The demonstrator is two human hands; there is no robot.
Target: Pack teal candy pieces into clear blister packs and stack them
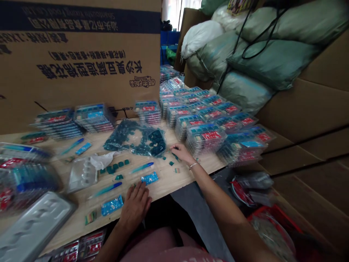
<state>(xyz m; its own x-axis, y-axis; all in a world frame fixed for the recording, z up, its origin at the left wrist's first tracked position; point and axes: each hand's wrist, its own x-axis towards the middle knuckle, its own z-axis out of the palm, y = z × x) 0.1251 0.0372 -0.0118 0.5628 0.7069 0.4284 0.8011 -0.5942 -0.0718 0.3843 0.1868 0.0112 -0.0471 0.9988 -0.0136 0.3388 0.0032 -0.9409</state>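
My left hand lies palm down at the table's front edge, its fingers flat and slightly apart, beside a blue dotted packet. Farther right, the fingertips of my right hand are pinched together low over the table; what is between them is too small to make out. Small dark green pieces and a pale striped block lie near it. Just left of that hand sits a clear bag of green pieces. Between my hands lies a blue pen; a row of green pieces is farther left.
Stacked clear blister packs cover the table's right side; more stacks stand before a large carton. At left are a grey moulded tray, a pen and another blue packet. Sacks rise behind.
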